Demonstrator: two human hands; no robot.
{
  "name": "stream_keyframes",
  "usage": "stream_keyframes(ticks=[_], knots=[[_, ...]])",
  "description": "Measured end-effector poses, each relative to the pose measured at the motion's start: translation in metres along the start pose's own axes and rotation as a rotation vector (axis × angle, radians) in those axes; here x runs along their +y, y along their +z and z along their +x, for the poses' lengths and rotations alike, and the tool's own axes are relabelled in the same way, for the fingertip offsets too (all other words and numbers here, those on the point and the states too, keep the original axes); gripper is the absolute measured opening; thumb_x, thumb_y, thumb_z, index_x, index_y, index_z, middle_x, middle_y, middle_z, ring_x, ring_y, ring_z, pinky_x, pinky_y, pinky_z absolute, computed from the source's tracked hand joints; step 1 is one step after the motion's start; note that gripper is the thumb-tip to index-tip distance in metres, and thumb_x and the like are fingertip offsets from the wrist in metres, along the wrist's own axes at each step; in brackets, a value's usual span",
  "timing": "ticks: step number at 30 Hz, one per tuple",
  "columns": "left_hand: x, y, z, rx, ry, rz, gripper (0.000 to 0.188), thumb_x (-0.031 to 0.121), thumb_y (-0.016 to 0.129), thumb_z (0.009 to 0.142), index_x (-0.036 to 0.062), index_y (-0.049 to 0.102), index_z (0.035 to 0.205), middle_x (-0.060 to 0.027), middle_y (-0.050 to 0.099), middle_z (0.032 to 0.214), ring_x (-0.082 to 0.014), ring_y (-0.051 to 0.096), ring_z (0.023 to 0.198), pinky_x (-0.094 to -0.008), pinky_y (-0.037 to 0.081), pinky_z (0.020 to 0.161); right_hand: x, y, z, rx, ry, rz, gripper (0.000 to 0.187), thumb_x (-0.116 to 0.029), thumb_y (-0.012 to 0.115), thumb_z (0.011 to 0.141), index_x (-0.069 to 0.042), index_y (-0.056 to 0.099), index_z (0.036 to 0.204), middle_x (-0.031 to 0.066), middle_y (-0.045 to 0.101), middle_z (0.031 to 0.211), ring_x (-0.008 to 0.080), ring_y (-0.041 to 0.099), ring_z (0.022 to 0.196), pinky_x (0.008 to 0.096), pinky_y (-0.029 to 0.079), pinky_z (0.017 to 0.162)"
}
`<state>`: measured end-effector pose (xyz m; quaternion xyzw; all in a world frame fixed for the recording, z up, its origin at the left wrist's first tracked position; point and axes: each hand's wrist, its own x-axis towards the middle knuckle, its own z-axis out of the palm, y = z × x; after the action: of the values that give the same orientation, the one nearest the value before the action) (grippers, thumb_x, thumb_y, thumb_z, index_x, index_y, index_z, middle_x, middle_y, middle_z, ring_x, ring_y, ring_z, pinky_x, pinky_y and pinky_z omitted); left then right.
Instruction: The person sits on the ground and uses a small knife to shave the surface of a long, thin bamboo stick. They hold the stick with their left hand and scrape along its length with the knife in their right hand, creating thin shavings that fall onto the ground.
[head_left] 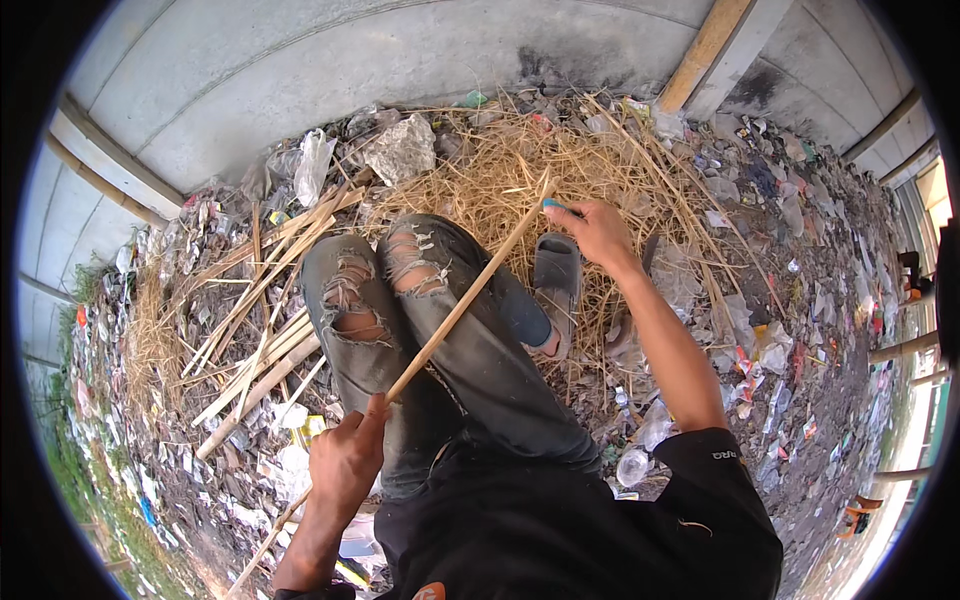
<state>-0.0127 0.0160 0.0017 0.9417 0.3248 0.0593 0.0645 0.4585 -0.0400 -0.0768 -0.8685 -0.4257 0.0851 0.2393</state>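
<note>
Long pale-brown wooden stick [470,295]: runs slantwise over the sitter's lap, its lower length passing the left forearm down toward the ground and its upper end beside the right hand.
Left hand [345,455]: clenched round the stick, near the hip on that side.
Right hand [597,228]: curled at the upper end, fingers closed on a small bright-blue object [553,204], mostly covered; from where I stand I cannot tell whether they grip the wood too.
Torn dark-grey jeans [505,375]: knees bent and side by side under the stick, both ripped open.
Dark-grey open-toed rubber sandal [556,265]: on a foot, below the right hand.
Heap of straw-coloured fibres and shavings [480,190]: spread beyond the knees.
Loose pile of split tan sticks [262,345]: on the littered ground, left of the legs.
Rough pale-grey rock [402,149]: beside the heap, near a crumpled whitish plastic bag [314,165].
Grey concrete-panel wall [380,65]: stands behind it all.
</note>
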Motion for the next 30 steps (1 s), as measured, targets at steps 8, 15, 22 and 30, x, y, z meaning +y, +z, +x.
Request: stream_keyframes(ticks=[8, 15, 22, 30], knots=[[-0.033, -0.002, -0.055, 0.063, -0.097, -0.063, 0.017, 0.018, 0.079, 0.097, 0.0168, 0.081, 0.113, -0.0062, 0.059, 0.062, -0.0291, 0.059, 0.046, -0.0444, 0.044, 0.044, 0.093, -0.039, -0.002, 0.236, 0.271, -0.056, 0.062, -0.063, 0.061, 0.104, -0.005, 0.073, 0.087, 0.0129, 0.062, 0.068, 0.0311, 0.061, 0.063, 0.0444, 0.045, 0.060], [-0.029, 0.005, -0.035, 0.115, -0.026, -0.038, 0.023, 0.017, 0.080, 0.095, 0.0168, 0.079, 0.118, -0.0046, 0.060, 0.065, -0.0282, 0.061, 0.048, -0.0428, 0.046, 0.044, 0.028, -0.021, -0.029, 0.146, 0.051, 0.339, 0.062, -0.056, 0.061, 0.107, -0.001, 0.068, 0.081, 0.0087, 0.052, 0.062, 0.0215, 0.047, 0.057, 0.0402, 0.037, 0.057], [-0.014, 0.031, -0.018, 0.142, -0.038, -0.099, 0.025, 0.018, 0.079, 0.096, 0.0173, 0.079, 0.121, -0.0061, 0.061, 0.065, -0.0291, 0.062, 0.049, -0.0447, 0.047, 0.045, -0.040, 0.003, -0.066, -0.037, 0.007, 0.295, 0.066, -0.058, 0.058, 0.108, 0.001, 0.067, 0.080, 0.0173, 0.056, 0.060, 0.0356, 0.056, 0.056, 0.0483, 0.044, 0.058], [0.017, 0.043, 0.016, 0.111, -0.057, -0.123, 0.028, 0.025, 0.074, 0.100, 0.0183, 0.077, 0.127, -0.0078, 0.065, 0.071, -0.0337, 0.067, 0.054, -0.0483, 0.052, 0.048, -0.086, 0.025, -0.118, -0.199, -0.205, 0.229, 0.065, -0.057, 0.056, 0.108, 0.001, 0.067, 0.081, 0.0223, 0.059, 0.058, 0.0455, 0.064, 0.059, 0.0519, 0.048, 0.055]])
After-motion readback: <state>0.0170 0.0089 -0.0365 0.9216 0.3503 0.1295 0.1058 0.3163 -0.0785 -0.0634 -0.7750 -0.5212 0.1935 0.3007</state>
